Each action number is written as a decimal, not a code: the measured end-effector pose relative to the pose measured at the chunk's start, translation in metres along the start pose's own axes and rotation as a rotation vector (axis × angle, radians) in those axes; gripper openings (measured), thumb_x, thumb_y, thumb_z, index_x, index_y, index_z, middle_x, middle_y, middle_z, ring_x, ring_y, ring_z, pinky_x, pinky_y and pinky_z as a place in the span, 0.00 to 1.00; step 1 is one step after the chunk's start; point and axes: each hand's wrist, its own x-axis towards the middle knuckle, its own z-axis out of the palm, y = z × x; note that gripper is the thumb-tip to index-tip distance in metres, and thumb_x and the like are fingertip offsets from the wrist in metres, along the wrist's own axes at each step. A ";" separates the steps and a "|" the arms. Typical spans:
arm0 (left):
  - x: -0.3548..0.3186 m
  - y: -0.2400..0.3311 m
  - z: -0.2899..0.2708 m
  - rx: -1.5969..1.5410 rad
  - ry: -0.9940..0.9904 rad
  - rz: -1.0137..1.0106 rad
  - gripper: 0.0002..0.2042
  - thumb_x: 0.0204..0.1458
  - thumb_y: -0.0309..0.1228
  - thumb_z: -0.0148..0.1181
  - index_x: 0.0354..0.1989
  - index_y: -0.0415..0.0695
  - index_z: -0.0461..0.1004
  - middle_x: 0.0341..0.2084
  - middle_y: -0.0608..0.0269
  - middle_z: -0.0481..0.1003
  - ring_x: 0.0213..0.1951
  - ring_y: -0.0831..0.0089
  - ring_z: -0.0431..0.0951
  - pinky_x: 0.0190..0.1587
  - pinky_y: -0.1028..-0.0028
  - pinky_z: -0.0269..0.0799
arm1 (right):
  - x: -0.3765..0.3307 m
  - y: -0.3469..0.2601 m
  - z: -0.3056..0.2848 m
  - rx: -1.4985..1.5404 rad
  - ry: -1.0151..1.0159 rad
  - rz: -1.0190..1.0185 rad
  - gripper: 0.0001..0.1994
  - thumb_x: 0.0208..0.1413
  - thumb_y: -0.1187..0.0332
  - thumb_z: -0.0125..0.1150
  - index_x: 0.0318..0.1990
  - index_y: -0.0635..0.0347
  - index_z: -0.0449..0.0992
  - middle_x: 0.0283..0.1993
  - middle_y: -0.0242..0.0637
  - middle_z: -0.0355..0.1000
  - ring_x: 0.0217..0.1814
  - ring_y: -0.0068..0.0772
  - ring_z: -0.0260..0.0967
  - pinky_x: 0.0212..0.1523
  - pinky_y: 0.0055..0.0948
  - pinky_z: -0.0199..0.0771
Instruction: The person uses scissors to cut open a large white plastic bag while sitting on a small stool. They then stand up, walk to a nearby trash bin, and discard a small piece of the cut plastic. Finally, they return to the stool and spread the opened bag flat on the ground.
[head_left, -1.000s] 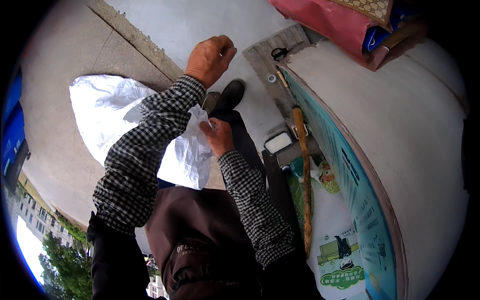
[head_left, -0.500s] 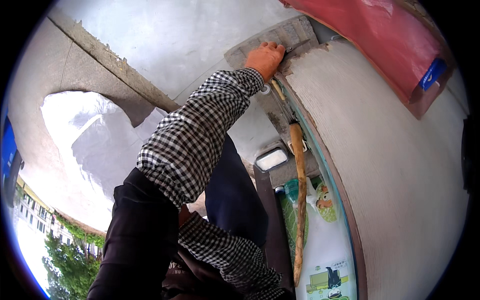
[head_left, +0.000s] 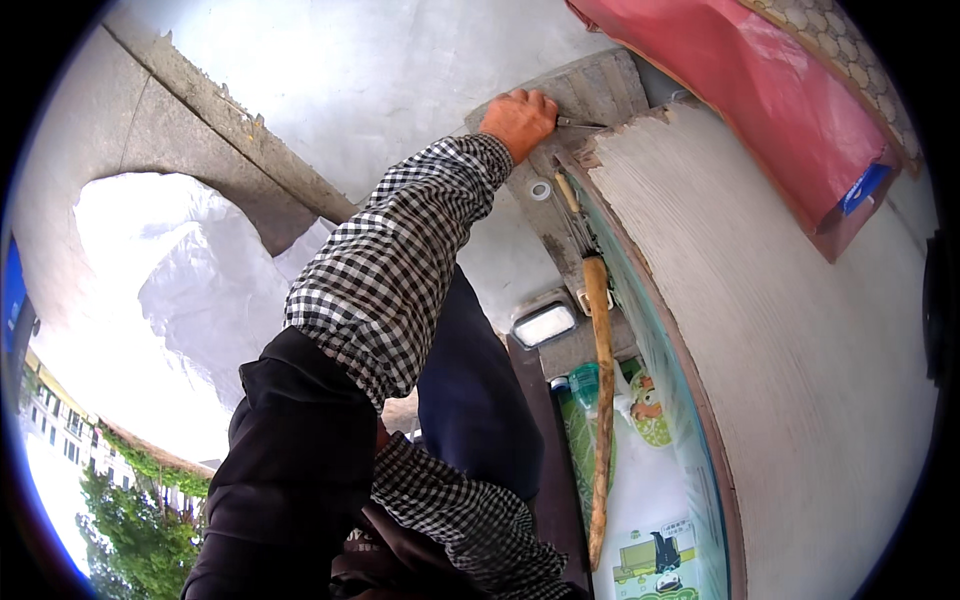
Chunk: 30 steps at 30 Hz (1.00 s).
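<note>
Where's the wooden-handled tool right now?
In the head view, the wooden-handled tool lies right of centre, running lengthwise beside the curved edge of the large pale board, just right of the small white rectangular box and below the left hand.

The one camera sits on my head, left of its twin, looking steeply down my body to the pavement (head_left: 330, 70). My left hand (head_left: 518, 120) is far out near the top; my sleeves fill the close centre. Edges bend.
</note>
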 end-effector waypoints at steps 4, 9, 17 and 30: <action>-0.009 -0.014 0.009 -0.022 0.103 -0.047 0.13 0.50 0.27 0.57 0.45 0.42 0.70 0.38 0.61 0.75 0.42 0.64 0.78 0.41 0.66 0.77 | 0.002 0.005 0.008 -0.019 -0.003 0.003 0.16 0.48 0.74 0.60 0.46 0.68 0.73 0.40 0.51 0.74 0.43 0.52 0.72 0.45 0.43 0.71; -0.010 -0.021 0.011 -0.044 0.066 -0.074 0.12 0.52 0.27 0.56 0.46 0.43 0.69 0.37 0.60 0.75 0.40 0.64 0.79 0.38 0.65 0.77 | 0.000 0.004 0.012 -0.038 0.001 -0.001 0.16 0.47 0.76 0.60 0.46 0.68 0.73 0.41 0.52 0.73 0.44 0.54 0.71 0.46 0.44 0.71; -0.006 -0.048 -0.014 -0.362 -0.048 -0.339 0.11 0.48 0.31 0.62 0.40 0.41 0.75 0.36 0.47 0.79 0.40 0.51 0.80 0.42 0.58 0.78 | 0.004 -0.004 0.004 -0.164 0.096 -0.071 0.18 0.45 0.80 0.60 0.47 0.67 0.72 0.42 0.53 0.73 0.45 0.57 0.70 0.47 0.46 0.71; -0.297 -0.178 -0.318 -1.264 -0.271 -0.432 0.30 0.44 0.56 0.70 0.45 0.44 0.72 0.22 0.69 0.75 0.26 0.82 0.75 0.33 0.74 0.75 | 0.047 -0.029 -0.037 0.062 0.320 -0.008 0.12 0.58 0.68 0.61 0.39 0.72 0.75 0.27 0.46 0.74 0.27 0.28 0.69 0.31 0.29 0.68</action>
